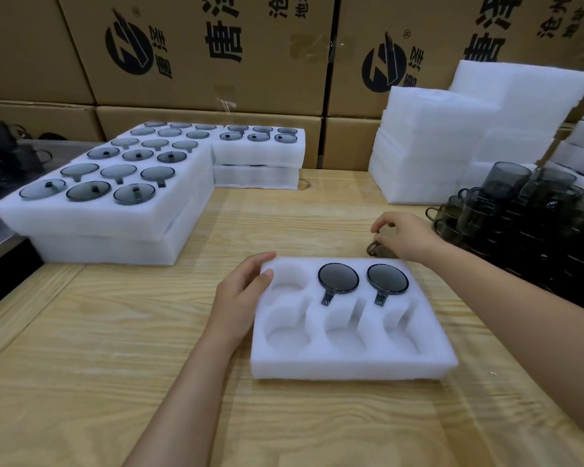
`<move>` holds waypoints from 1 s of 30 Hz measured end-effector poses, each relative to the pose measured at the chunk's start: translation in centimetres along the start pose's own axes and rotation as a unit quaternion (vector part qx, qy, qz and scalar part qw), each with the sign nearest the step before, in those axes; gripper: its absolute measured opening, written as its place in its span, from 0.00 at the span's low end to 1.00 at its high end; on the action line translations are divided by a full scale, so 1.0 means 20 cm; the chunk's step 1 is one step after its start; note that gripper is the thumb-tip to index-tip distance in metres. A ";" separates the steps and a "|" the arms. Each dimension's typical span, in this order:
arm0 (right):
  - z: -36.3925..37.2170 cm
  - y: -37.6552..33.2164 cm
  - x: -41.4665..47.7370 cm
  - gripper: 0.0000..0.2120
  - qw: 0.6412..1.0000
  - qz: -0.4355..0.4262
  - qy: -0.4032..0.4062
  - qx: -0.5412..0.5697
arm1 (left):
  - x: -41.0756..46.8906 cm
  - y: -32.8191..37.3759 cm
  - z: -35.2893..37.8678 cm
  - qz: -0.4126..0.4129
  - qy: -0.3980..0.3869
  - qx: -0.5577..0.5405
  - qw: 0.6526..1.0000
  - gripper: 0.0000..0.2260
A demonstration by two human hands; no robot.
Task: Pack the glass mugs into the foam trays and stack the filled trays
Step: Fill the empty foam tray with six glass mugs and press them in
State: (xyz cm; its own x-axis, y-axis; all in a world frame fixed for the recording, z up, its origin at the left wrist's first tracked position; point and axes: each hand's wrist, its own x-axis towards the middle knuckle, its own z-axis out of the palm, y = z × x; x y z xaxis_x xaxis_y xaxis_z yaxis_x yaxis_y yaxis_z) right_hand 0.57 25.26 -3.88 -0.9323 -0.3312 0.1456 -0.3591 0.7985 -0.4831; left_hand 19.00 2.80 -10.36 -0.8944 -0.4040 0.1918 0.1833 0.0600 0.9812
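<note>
Mug (379, 250) gripped by right hand (408, 237); left hand (245, 289) holds foam tray (351, 365) corner.

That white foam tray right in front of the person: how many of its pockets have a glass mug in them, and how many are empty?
Pockets holding a glass mug: 2
Empty pockets: 4
Total pockets in the foam tray: 6
</note>
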 end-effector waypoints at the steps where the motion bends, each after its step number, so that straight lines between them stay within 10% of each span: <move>1: -0.01 -0.03 0.00 0.03 1.000 -0.010 0.018 0.020 | 0.00 0.00 0.00 -0.002 -0.002 -0.005 1.000 0.10; 13: -0.09 -0.62 -0.29 0.15 0.952 -0.237 -0.125 0.144 | 0.00 0.00 0.00 -0.004 -0.017 -0.020 1.000 0.13; 30: 0.14 -0.60 -0.35 0.16 0.951 -0.272 -0.149 -0.019 | 0.00 0.03 0.01 -0.002 -0.004 0.010 1.000 0.12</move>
State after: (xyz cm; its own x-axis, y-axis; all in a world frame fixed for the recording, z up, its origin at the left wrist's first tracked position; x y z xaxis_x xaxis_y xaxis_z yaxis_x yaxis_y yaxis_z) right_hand 11.56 16.65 -1.51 -0.5564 -0.8233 0.1122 -0.7912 0.4837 -0.3741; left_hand 19.04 2.95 -9.86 -0.8983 -0.3971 0.1882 0.1720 0.0764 0.9821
